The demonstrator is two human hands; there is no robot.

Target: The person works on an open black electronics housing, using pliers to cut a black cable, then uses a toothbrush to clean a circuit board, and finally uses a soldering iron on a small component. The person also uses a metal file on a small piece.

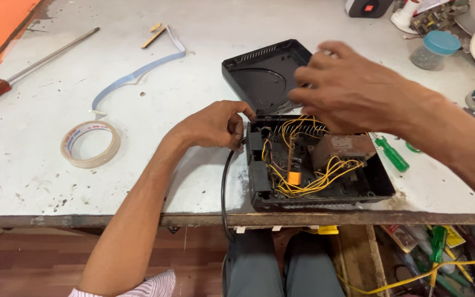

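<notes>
your left hand (pixel 215 125) pinches the black cable (pixel 225 181) where it enters the opened black case (pixel 377 181) at the counter (pixel 34 159) edge — your right hand (pixel 347 91) hovers over the yellow wires (pixel 309 184), fingers loosely apart, empty; the inspection step, apparently.

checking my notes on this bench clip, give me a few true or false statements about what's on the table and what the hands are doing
1. The black box lies open with yellow wires inside. True.
2. The left hand holds the roll of tape. False: the tape lies apart on the table; the hand is at the box's left edge, by the black cable.
3. The right hand hovers above the box. True.
4. The red-handled screwdriver lies inside the box. False: it lies at the table's far left.
5. A green-handled screwdriver lies right of the box. True.
</notes>
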